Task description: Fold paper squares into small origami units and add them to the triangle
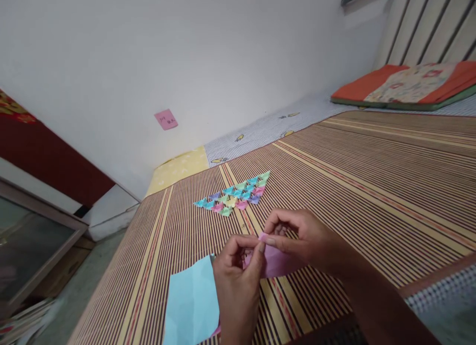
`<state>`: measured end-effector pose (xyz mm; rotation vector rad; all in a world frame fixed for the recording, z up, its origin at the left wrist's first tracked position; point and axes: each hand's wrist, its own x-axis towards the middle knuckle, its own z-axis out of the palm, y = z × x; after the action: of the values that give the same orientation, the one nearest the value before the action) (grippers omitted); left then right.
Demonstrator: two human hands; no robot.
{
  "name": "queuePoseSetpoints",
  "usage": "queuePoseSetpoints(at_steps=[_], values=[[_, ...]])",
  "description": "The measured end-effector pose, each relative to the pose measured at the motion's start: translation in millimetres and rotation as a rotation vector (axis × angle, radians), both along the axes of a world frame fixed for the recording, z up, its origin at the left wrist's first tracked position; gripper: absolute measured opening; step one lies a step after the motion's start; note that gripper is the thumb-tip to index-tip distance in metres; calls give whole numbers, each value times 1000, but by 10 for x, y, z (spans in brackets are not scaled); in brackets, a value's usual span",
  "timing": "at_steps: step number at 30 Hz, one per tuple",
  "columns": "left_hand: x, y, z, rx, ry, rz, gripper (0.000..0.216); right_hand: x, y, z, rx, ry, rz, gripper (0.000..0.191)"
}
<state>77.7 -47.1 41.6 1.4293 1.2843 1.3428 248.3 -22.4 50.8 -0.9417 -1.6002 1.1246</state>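
Observation:
Between both hands is a piece of pink paper, its upper edge pinched near the middle. My left hand is closed on it, thumb and forefinger at the fold. From the other side my right hand is closed on the same edge, the thumb tips almost meeting. My fingers hide part of the paper. Left of my left hand lies light blue paper, creased, with a bit of pink showing under its corner. Beyond the hands, several small folded paper pieces in blue, green, pink, yellow and purple lie in a triangular group.
A striped mat covers the bed surface beneath everything. A folded orange patterned quilt rests at the far right. A pink note is stuck to the white wall. The mat's left side drops to the floor.

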Motion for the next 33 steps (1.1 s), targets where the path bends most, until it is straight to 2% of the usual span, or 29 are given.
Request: queuePoseSetpoints(at_steps=[14, 20, 22, 27, 33], values=[[-25, -24, -48, -34, 52, -24, 24, 9, -4, 2, -11, 4, 37, 12], [7, -12, -22, -68, -86, -19, 23, 3, 3, -14, 7, -41, 28, 13], [12, 5, -14, -93, -99, -58, 24, 2, 3, -22, 10, -49, 26, 15], [-11, 27, -16, -142, 51, -162, 30, 11, -3, -25, 37, -53, 43, 14], [-39, 16, -15, -211, 79, -303, 35, 8, 0, -15, 17, -54, 62, 13]])
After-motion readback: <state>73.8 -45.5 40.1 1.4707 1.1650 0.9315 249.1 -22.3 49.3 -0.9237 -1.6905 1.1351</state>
